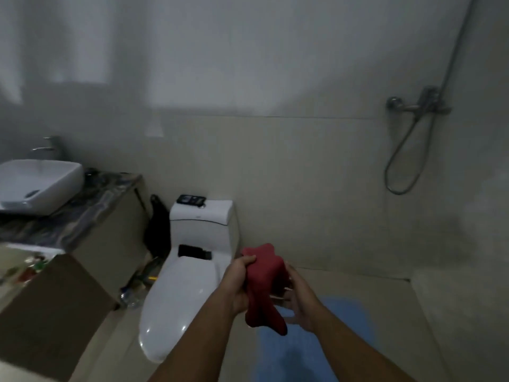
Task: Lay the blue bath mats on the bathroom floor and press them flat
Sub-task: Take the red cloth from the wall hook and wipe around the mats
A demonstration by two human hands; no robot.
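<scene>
A blue bath mat (341, 337) lies flat on the beige floor tiles, to the right of the toilet, partly hidden by my arms. Above it I hold a crumpled dark red cloth (264, 285) in both hands. My left hand (238, 285) grips its left side with curled fingers. My right hand (298, 296) holds its right side, fingers curled around the fabric. The cloth's lower end hangs down between my wrists.
A white toilet (187, 285) with its lid closed stands at the left of the mat, a phone (191, 200) on its tank. A sink (38, 183) and counter are at far left, a cardboard box (46, 312) below. A shower tap and hose (413, 133) hang on the right wall.
</scene>
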